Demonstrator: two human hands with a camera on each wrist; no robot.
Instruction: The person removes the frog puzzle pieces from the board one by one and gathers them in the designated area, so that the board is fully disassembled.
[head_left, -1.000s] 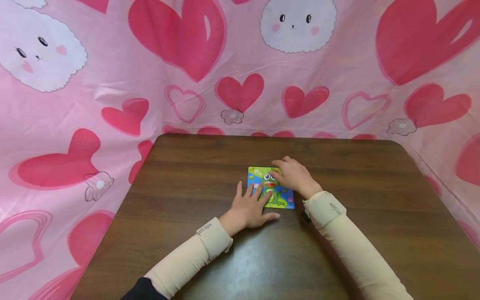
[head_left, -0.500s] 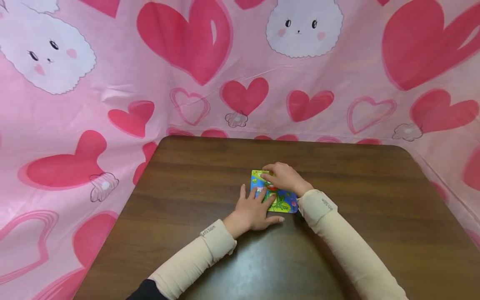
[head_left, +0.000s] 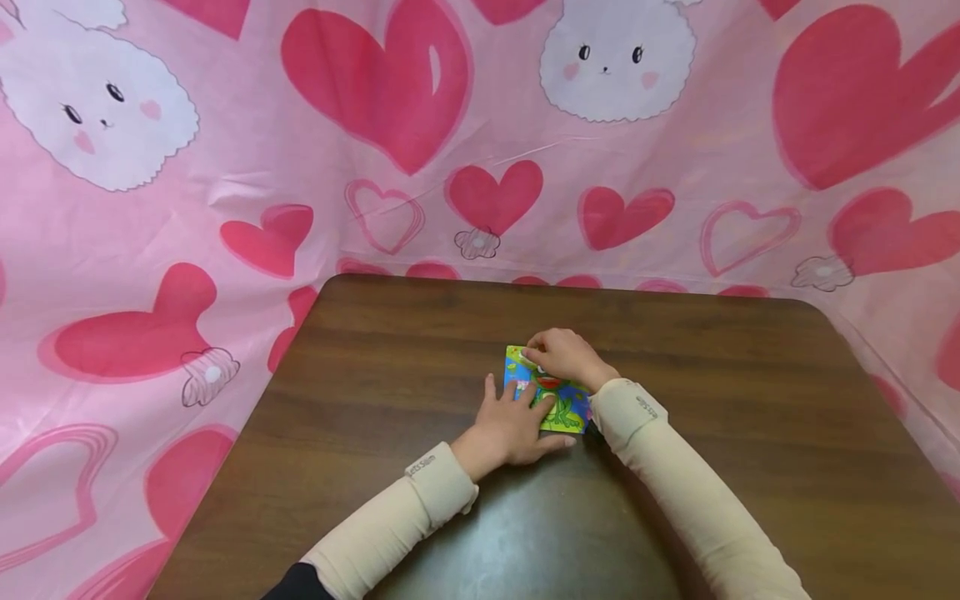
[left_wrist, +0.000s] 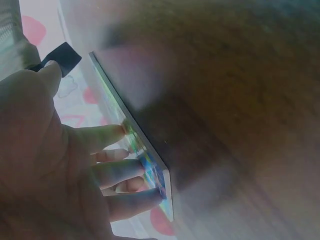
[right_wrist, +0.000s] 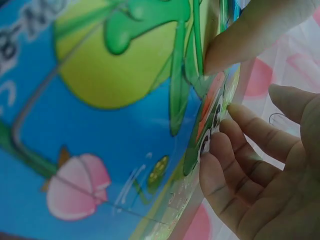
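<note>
A frog jigsaw puzzle (head_left: pixel 566 417), a thin square board in green and blue, lies on the brown table. My left hand (head_left: pixel 510 427) spreads its fingers over the lower left of it. In the left wrist view, straight fingertips (left_wrist: pixel 157 196) rest on the picture close to the board's edge. My right hand (head_left: pixel 572 357) reaches over the upper part from the right and covers much of the frog's head. The right wrist view has its relaxed fingertips (right_wrist: pixel 212 162) touching the printed surface, the thumb standing apart. Curved cut lines run across the picture.
The brown wooden table (head_left: pixel 375 367) has rounded far corners. A pink cloth (head_left: pixel 405 208) with hearts and white rabbit faces hangs behind and beside it. Beige sleeves (head_left: pixel 442 479) cover both forearms. A small black square piece (left_wrist: pixel 66 58) is on the right wrist.
My right hand has slid left across the top of the puzzle toward its upper left corner. The left hand keeps its place on the board. The head view has shifted slightly.
</note>
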